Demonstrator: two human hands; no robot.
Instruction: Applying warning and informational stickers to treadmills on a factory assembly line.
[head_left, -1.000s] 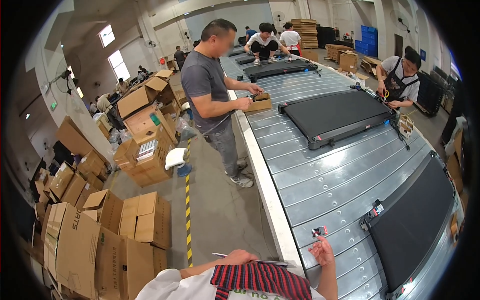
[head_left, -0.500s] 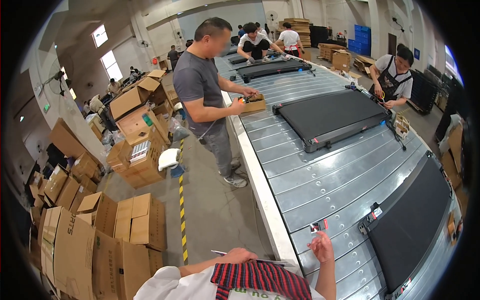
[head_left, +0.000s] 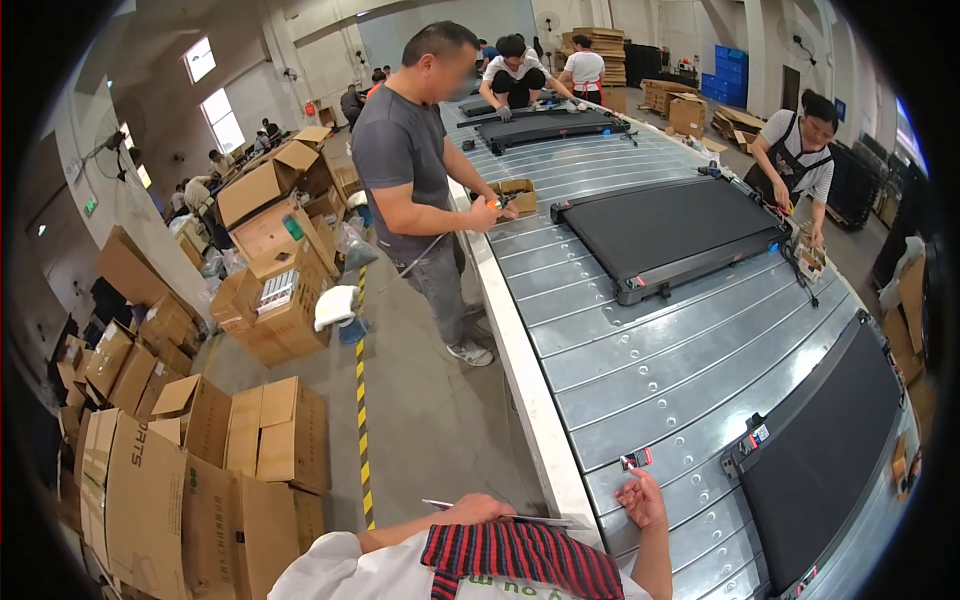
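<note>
My left hand (head_left: 476, 508) is closed over a thin, flat, sheet-like thing (head_left: 545, 521) held level in front of my body; its pale edges stick out on both sides, and most of it is hidden by the hand and a striped cloth. My right hand (head_left: 643, 500) is over the metal table, palm up, with loosely bent fingers apart. Its fingertips reach the lower edge of a small red, black and white card (head_left: 636, 459); whether they touch it I cannot tell. Right of it lies a long black panel (head_left: 820, 460) with a dark end rail (head_left: 745, 447).
The metal-topped table (head_left: 610, 350) has a white edge (head_left: 530, 410). A second black panel (head_left: 670, 235) lies farther along it. A person in grey (head_left: 410, 170) works at an open carton (head_left: 515, 197); another (head_left: 795, 150) stands across. Cardboard boxes (head_left: 275, 430) crowd the left floor.
My right hand has come closer to the small card and its fingers have loosened. The left hand stays put. Across the table, the person has lowered a hand to a small box.
</note>
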